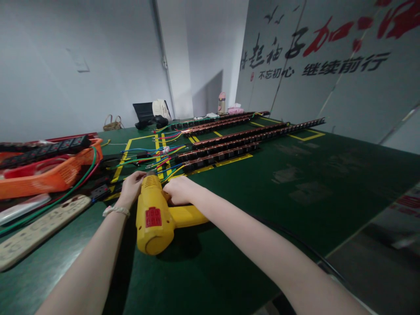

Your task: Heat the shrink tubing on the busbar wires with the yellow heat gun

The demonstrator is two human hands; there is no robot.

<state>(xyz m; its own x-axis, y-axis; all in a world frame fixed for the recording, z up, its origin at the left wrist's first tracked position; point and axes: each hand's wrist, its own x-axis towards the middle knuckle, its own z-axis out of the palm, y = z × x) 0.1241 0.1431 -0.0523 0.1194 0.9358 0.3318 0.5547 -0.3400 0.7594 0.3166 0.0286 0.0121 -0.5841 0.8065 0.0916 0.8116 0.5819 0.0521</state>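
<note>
A yellow heat gun (pixel 154 218) with a red label lies on the green table, its nozzle pointing away and its handle to the right. My left hand (pixel 133 186) is just left of the nozzle, fingers bent; what they hold, if anything, is hidden. My right hand (pixel 180 190) is closed beside the gun's body, above the handle, and its fingertips are partly hidden behind the gun. Beyond both hands, blue, yellow, green and red wires (pixel 169 168) come from the ends of long black strips with copper-coloured bars (pixel 216 155).
An orange basket (pixel 65 170) with black socket strips stands at the left. A beige power strip (pixel 42 227) lies in front of it. A black cable (pixel 292 236) runs off the right edge. A bottle (pixel 222 103) and a black chair (pixel 143 112) are at the back.
</note>
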